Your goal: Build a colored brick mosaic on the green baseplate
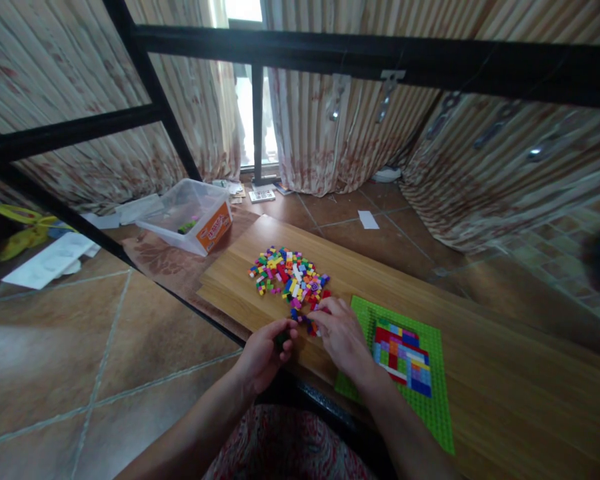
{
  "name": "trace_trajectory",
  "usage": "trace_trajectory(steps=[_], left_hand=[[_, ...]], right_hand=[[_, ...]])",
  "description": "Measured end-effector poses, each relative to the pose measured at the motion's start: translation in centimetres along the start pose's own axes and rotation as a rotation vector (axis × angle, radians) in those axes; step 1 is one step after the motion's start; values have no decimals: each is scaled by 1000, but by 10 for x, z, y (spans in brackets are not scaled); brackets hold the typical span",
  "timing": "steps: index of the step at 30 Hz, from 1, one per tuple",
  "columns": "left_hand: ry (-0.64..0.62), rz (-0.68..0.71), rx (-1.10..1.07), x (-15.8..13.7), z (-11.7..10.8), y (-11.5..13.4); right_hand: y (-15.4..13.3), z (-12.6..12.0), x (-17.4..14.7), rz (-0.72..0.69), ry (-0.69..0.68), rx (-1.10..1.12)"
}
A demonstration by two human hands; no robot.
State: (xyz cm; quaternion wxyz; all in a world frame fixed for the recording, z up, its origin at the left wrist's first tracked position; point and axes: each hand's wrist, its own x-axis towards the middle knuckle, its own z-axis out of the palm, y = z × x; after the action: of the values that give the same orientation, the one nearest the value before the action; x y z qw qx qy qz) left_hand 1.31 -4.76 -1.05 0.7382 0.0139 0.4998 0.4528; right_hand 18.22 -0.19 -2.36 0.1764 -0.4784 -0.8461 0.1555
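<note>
A loose pile of small coloured building bricks (290, 277) lies on the wooden bench top (510, 373). At the pile's near edge my right hand (341, 337) points its bent fingers down among the bricks. What its fingertips grip, if anything, is hidden. My left hand (269, 350) is beside it, palm turned up, fingers curled around a dark green brick (281, 339). Partly under my right forearm lies a green studded baseplate (443, 407). A flat patch of bricks (405, 360) in red, blue, white and other colours is built up on it.
A clear plastic box (167, 227) with an orange label and a few green pieces inside stands beyond the bench's left end. Black metal bars (330, 50) cross in front of pleated curtains (310, 133). Papers (369, 219) lie on the tiled floor.
</note>
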Motion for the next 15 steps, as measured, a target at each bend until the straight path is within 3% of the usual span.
trace_trajectory(steps=[8, 15], left_hand=[[-1, 39, 57, 0, -1, -2], [18, 60, 63, 1, 2, -7]], right_hand=[[6, -15, 19, -121, -219, -205], [1, -18, 28, -159, -251, -244]])
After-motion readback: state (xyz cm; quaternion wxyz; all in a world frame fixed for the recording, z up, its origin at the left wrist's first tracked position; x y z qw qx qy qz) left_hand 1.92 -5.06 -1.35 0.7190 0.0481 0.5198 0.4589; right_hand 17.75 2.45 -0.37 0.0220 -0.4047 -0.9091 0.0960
